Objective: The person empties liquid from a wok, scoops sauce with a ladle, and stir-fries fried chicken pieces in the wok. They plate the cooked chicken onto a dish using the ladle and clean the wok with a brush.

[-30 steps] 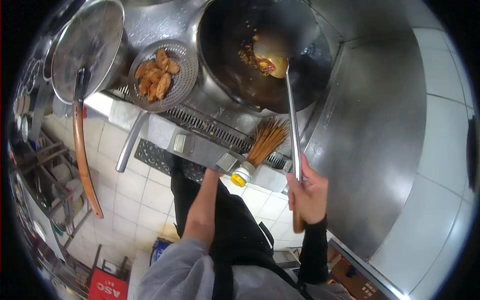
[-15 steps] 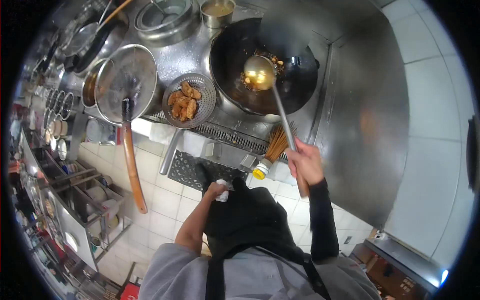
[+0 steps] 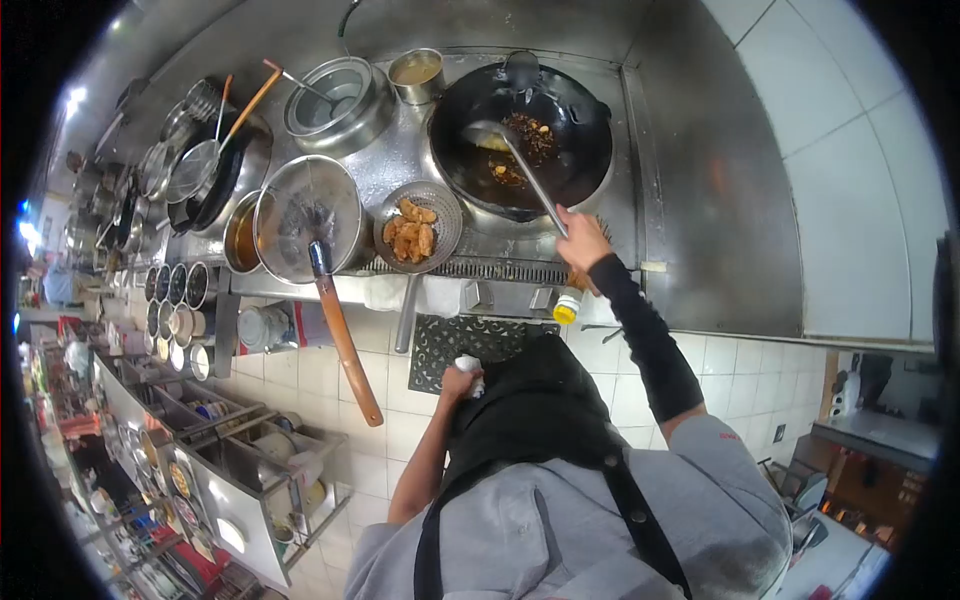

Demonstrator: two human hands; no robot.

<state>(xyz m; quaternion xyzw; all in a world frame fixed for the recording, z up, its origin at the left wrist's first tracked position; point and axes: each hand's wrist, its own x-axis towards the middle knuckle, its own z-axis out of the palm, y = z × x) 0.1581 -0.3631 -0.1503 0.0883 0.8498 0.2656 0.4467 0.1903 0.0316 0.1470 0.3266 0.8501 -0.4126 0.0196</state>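
My right hand (image 3: 584, 241) is wrapped round the long handle of a metal ladle (image 3: 535, 180). The ladle's bowl is tilted inside a dark wok (image 3: 590, 170), beside dark crumbly bits and pale pieces (image 3: 533, 137) at the bottom. Down by my black apron, my left hand (image 3: 460, 382) grips a crumpled white cloth (image 3: 474, 368). To the left of the wok, a perforated strainer (image 3: 455, 225) holds browned fried pieces (image 3: 409, 238). Partly behind my right hand stand a bamboo brush and a yellow-capped bottle (image 3: 566, 309).
A wide mesh strainer (image 3: 283, 190) has its wooden handle (image 3: 348, 345) jutting past the counter edge. Behind are a lidless round pot (image 3: 368, 128) and a small metal pot of cloudy liquid (image 3: 417, 68). A metal wall (image 3: 715, 190) stands at right; shelving (image 3: 270, 500) is at lower left.
The ladle bowl has gone from upright, with shiny yellow liquid in it, to tilted at the wok's left side. The head view has shifted. My left hand still holds the cloth.
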